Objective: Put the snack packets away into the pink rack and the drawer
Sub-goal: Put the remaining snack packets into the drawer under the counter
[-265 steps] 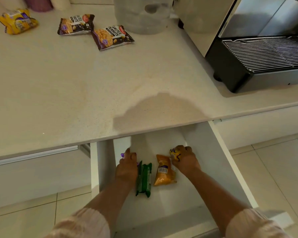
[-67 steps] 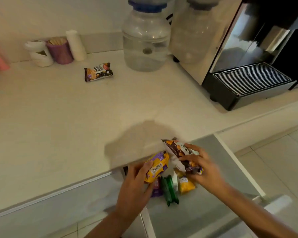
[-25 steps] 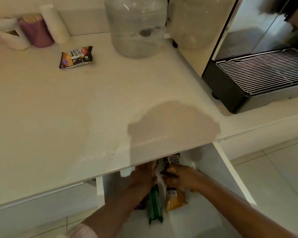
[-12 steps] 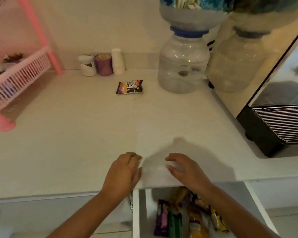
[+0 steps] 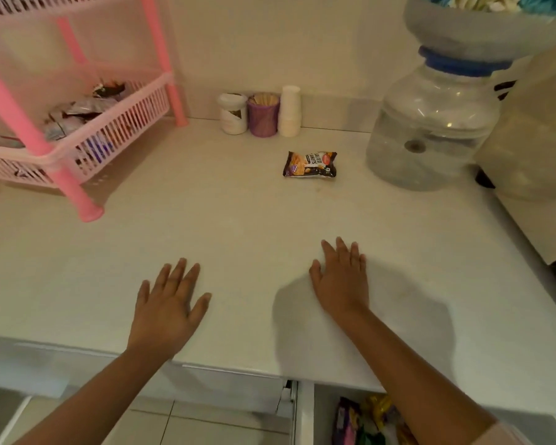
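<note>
Peanuts packet [image 5: 310, 164] is lying far from your hands, long axis left-right; your right hand [image 5: 341, 279], spread flat and holding nothing like the left hand [image 5: 167, 303], is nearer.

We see one dark peanut packet [image 5: 309, 165] lying flat on the counter [image 5: 206, 239], just left of the clear water jar [image 5: 430, 130]. The pink rack [image 5: 77, 136] stands far left of that jar, its slatted tier holding crumpled packets [image 5: 77, 115]. Below the counter's edge, our open drawer [image 5: 305, 412] shows purple, green and yellow packets [image 5: 360, 419]
</note>
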Action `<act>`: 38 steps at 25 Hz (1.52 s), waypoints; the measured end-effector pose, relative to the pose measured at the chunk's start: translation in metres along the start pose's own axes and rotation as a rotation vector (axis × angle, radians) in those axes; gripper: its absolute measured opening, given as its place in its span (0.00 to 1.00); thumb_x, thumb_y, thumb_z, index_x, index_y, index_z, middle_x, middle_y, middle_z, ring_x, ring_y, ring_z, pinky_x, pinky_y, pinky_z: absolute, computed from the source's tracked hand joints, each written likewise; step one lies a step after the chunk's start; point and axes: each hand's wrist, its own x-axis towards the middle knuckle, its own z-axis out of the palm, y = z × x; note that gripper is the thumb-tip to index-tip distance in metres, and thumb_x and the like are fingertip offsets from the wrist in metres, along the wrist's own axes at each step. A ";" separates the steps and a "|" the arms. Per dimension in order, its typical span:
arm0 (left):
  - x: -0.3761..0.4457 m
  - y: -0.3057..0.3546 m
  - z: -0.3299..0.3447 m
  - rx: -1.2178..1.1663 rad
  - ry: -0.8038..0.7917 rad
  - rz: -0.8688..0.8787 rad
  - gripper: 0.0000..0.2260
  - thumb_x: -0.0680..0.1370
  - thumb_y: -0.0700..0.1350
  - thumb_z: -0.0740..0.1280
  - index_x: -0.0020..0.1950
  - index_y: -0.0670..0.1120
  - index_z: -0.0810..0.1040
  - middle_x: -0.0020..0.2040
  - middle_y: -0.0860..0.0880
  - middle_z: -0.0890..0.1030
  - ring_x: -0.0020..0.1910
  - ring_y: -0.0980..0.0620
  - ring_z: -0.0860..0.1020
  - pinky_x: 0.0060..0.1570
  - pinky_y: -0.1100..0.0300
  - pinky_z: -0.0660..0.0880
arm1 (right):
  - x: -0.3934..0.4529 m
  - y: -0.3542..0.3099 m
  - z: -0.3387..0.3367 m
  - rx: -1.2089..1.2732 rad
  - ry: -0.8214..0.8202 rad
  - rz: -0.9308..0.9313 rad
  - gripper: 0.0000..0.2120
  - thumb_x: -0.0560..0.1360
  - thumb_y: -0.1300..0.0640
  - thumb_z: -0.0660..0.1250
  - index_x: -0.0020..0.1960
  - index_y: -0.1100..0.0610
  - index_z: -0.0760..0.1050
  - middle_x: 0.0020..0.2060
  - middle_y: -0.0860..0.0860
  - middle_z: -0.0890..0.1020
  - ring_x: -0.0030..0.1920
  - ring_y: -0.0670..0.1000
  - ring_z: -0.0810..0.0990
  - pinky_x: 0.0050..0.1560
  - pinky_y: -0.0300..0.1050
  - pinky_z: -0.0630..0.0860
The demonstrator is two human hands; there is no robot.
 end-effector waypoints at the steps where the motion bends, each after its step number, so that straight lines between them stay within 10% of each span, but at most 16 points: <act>1: 0.005 -0.002 0.000 0.011 -0.007 -0.005 0.32 0.74 0.67 0.35 0.75 0.56 0.46 0.77 0.53 0.48 0.76 0.51 0.45 0.73 0.46 0.47 | 0.011 -0.004 0.003 -0.007 0.004 0.009 0.25 0.79 0.47 0.50 0.74 0.52 0.55 0.76 0.56 0.55 0.76 0.59 0.48 0.75 0.54 0.44; 13: 0.024 -0.003 0.006 0.025 -0.010 0.009 0.33 0.69 0.70 0.29 0.70 0.57 0.31 0.73 0.56 0.36 0.75 0.52 0.38 0.72 0.47 0.41 | 0.132 -0.015 0.012 0.031 0.094 0.130 0.24 0.78 0.51 0.53 0.72 0.57 0.61 0.76 0.57 0.51 0.75 0.61 0.49 0.74 0.56 0.53; 25: 0.024 -0.002 0.004 0.004 0.002 0.005 0.36 0.68 0.71 0.30 0.74 0.59 0.38 0.76 0.56 0.41 0.75 0.53 0.38 0.74 0.47 0.42 | 0.194 -0.008 0.010 -0.079 0.117 0.065 0.26 0.78 0.54 0.52 0.74 0.61 0.56 0.75 0.54 0.56 0.75 0.59 0.51 0.74 0.58 0.53; 38: 0.023 -0.003 0.004 0.013 0.005 0.005 0.33 0.69 0.71 0.30 0.71 0.59 0.34 0.75 0.56 0.39 0.74 0.54 0.37 0.74 0.48 0.41 | 0.233 -0.027 0.015 -0.196 0.192 -0.198 0.37 0.73 0.35 0.57 0.75 0.50 0.49 0.76 0.58 0.53 0.75 0.61 0.47 0.71 0.65 0.41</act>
